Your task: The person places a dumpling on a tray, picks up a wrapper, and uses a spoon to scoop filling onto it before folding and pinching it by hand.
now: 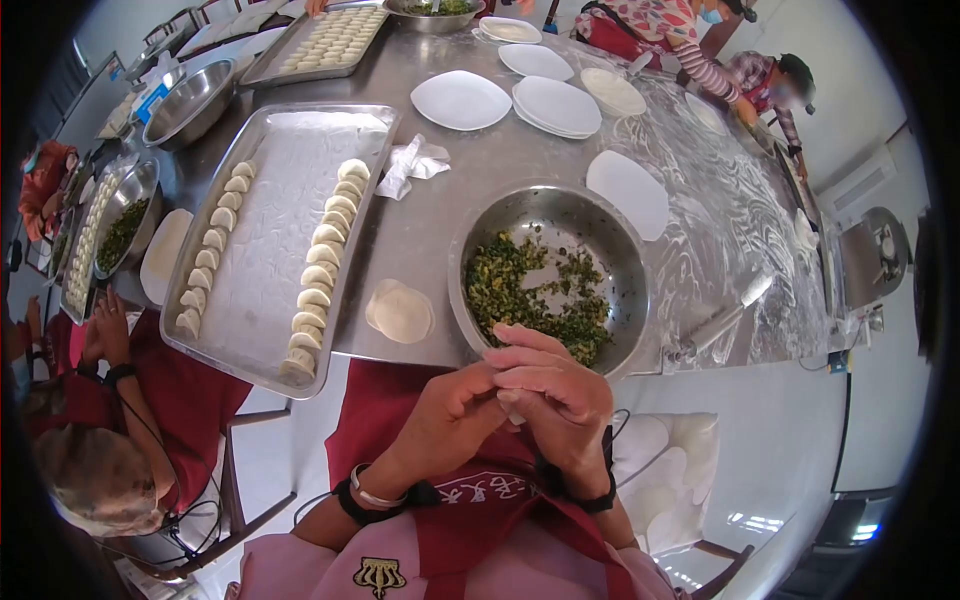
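My left hand [455, 420] and my right hand [555, 395] are closed together in front of the red apron, fingers pressed against each other. A pale edge of a dumpling [515, 420] shows between them; the rest is hidden by the fingers. Just beyond them stands a steel bowl [625, 260] with chopped green and yellow filling [520, 290]. To the left of the bowl lies a small stack of round dough wrappers [400, 311]. A metal tray [280, 240] further left carries two rows of folded dumplings [325, 250] along its sides.
White plates [462, 101] and a crumpled cloth [412, 165] lie on the steel table [430, 240]. A floured area [720, 200] spreads to the right. Another dumpling tray [320, 50] stands at the back. A co-worker's hands [108, 325] are at left; other people stand at the far right.
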{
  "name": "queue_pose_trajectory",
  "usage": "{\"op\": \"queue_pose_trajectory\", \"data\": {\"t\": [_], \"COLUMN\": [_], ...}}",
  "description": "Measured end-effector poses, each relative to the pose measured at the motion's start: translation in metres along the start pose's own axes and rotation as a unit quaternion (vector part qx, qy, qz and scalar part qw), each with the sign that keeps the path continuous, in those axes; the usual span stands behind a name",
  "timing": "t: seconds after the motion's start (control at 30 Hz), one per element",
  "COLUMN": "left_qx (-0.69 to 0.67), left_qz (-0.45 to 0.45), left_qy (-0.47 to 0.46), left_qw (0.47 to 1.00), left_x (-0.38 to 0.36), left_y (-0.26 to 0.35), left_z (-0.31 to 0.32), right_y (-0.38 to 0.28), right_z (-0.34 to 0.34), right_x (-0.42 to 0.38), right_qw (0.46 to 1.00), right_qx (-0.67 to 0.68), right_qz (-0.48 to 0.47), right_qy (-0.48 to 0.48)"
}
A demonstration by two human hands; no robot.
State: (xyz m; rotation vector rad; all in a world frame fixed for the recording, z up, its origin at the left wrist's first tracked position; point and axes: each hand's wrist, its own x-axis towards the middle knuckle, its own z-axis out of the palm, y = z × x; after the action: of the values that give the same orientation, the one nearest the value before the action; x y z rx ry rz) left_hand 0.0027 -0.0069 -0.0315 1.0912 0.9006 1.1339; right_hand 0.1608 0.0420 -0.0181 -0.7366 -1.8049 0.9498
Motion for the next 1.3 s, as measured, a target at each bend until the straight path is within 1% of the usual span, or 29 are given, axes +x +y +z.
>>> {"op": "queue_pose_trajectory", "data": {"t": [0.13, 0.23, 0.33, 0.43, 0.53, 0.63, 0.73, 0.83, 0.93, 1.03, 1.13, 1.23, 1.3], "left_qx": [-0.003, 0.013, -0.001, 0.044, -0.107, -0.174, -0.251, -0.297, -0.260, -0.233, -0.255, -0.280, -0.260], "left_qz": [0.007, 0.023, 0.059, -0.006, 0.035, 0.010, -0.062, -0.026, -0.029, -0.044, -0.085, -0.052, -0.043], "left_qy": [0.009, 0.047, 0.089, 0.047, 0.002, -0.047, -0.026, -0.040, -0.045, -0.031, -0.018, 0.016, 0.012], "left_qw": [1.000, 0.999, 0.994, 0.998, 0.994, 0.984, 0.966, 0.954, 0.964, 0.971, 0.963, 0.958, 0.965], "left_x": [-0.002, 0.000, 0.001, -0.003, -0.005, -0.004, -0.007, -0.009, -0.008, -0.010, -0.015, -0.017, -0.016], "left_y": [-0.002, -0.006, -0.002, 0.003, 0.002, 0.012, 0.017, 0.021, 0.027, 0.028, 0.022, 0.026, 0.026], "left_z": [0.000, 0.003, 0.009, 0.004, 0.012, 0.004, 0.004, 0.010, 0.011, 0.012, 0.009, 0.021, 0.028], "right_y": [0.015, 0.000, -0.012, -0.001, 0.010, 0.001, -0.022, -0.014, 0.000, -0.002, -0.015, -0.012, -0.005], "right_z": [0.000, 0.006, 0.016, 0.005, 0.003, 0.002, 0.013, 0.006, 0.001, 0.002, 0.010, 0.004, -0.002], "right_x": [-0.004, 0.001, 0.001, -0.005, -0.009, -0.002, 0.008, 0.002, -0.004, -0.003, -0.001, -0.007, -0.010], "right_qw": [0.998, 1.000, 0.993, 0.999, 0.997, 0.995, 0.993, 0.991, 0.990, 0.986, 0.993, 0.991, 0.982], "right_qx": [0.025, 0.000, 0.044, -0.020, -0.043, -0.087, -0.087, -0.129, -0.122, -0.151, -0.104, -0.122, -0.160], "right_qz": [-0.046, 0.009, 0.057, -0.015, -0.058, -0.040, 0.009, -0.027, -0.075, -0.071, -0.039, -0.059, -0.100], "right_qy": [-0.021, 0.000, 0.095, 0.021, 0.023, 0.011, 0.080, 0.028, 0.002, -0.021, 0.032, 0.019, -0.008]}}
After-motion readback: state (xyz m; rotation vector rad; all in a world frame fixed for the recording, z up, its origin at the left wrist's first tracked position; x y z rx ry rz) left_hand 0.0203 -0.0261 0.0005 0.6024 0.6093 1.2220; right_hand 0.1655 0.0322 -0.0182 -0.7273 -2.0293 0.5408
